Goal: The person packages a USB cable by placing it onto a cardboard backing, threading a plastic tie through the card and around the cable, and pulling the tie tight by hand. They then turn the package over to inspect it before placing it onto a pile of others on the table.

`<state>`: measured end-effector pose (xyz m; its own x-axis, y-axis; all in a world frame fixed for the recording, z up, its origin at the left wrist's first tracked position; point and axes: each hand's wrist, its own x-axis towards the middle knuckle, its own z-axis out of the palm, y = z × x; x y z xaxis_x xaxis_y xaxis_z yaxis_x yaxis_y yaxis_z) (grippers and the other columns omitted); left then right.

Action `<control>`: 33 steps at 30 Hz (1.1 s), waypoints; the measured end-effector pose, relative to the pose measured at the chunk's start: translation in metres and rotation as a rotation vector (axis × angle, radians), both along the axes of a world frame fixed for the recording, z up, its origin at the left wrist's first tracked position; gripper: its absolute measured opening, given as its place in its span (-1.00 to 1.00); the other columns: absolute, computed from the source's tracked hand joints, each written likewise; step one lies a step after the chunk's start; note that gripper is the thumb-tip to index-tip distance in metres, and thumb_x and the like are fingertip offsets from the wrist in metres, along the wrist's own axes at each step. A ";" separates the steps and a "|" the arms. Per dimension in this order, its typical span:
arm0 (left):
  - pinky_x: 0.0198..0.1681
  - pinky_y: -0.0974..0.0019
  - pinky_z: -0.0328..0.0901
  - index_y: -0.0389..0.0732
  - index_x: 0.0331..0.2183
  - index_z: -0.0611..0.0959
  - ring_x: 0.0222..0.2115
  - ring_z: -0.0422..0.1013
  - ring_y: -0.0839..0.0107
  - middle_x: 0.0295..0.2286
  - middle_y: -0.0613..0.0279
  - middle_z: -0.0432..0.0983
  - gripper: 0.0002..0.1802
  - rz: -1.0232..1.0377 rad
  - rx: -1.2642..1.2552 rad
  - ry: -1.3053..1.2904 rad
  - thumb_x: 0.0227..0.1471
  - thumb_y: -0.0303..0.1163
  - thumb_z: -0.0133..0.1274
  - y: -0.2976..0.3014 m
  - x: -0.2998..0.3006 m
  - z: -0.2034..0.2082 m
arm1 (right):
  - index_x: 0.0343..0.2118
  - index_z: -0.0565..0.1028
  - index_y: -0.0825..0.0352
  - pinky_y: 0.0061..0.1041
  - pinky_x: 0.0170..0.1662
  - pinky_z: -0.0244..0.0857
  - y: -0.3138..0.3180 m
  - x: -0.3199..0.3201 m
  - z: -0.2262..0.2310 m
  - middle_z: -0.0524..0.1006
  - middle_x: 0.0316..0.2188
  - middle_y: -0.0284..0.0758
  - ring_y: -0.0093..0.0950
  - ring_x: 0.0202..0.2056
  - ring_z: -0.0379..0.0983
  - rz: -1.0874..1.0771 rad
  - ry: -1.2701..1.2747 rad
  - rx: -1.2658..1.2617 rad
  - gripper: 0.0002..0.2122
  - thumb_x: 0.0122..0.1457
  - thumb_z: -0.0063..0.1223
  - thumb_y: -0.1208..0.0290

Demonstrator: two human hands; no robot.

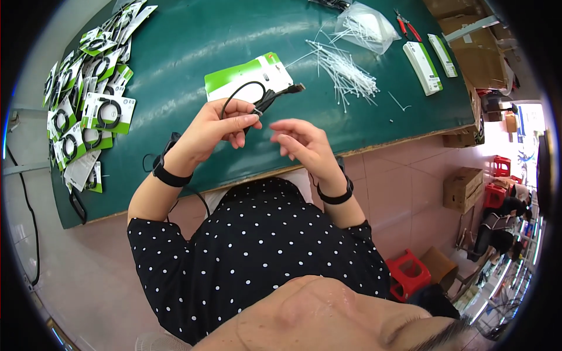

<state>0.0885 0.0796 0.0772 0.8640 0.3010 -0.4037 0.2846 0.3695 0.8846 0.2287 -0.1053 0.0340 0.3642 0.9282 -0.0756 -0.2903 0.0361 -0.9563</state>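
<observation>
A black cable [266, 104], bundled up with one loop standing out, is pinched between the thumb and fingers of my left hand [225, 124]. Its connector end points to the right. Just right of the bundle is my right hand [301, 145], fingers half bent and apart, with nothing visible in it. Behind the cable lies a green and white packaging card [249, 73] flat on the table. White cable ties [345, 76] are spread in a loose pile beyond my right hand.
Carded black cables [93, 108] pile up on the left of the green table [181, 70]. At the far right are a clear bag [374, 29] of ties, red-handled cutters [408, 28] and stacks of cards [422, 69]. A red stool [408, 274] stands on the floor at right.
</observation>
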 end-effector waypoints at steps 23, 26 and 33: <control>-0.14 0.24 0.33 -0.25 -0.19 0.55 -0.36 0.41 0.45 -0.43 0.29 0.46 -0.79 0.519 -0.660 -0.251 0.11 -0.42 0.09 -0.065 -0.046 -0.056 | -0.32 0.44 0.34 -0.74 -0.59 0.06 0.012 -0.056 -0.014 0.50 -0.44 -0.35 -0.74 -0.60 0.22 -0.015 0.386 0.077 -0.95 0.22 -0.02 0.50; -0.18 0.26 0.33 -0.22 -0.29 0.56 -0.42 0.37 0.47 -0.52 0.34 0.40 -0.89 0.531 -0.508 -0.311 0.13 -0.40 0.06 -0.068 -0.046 -0.058 | -0.31 0.46 0.35 -0.75 -0.60 0.04 0.010 -0.053 -0.022 0.49 -0.48 -0.39 -0.75 -0.61 0.22 -0.063 0.444 0.011 -0.93 0.23 -0.01 0.48; -0.35 0.42 0.24 -0.21 -0.41 0.53 -0.56 0.23 0.58 -0.63 0.41 0.31 -0.88 0.324 -0.352 -0.273 0.13 -0.40 0.07 -0.070 -0.046 -0.054 | -0.30 0.49 0.36 -0.76 -0.62 0.00 0.014 -0.059 -0.025 0.49 -0.54 -0.44 -0.77 -0.64 0.22 -0.223 0.196 -0.053 -0.91 0.21 0.02 0.46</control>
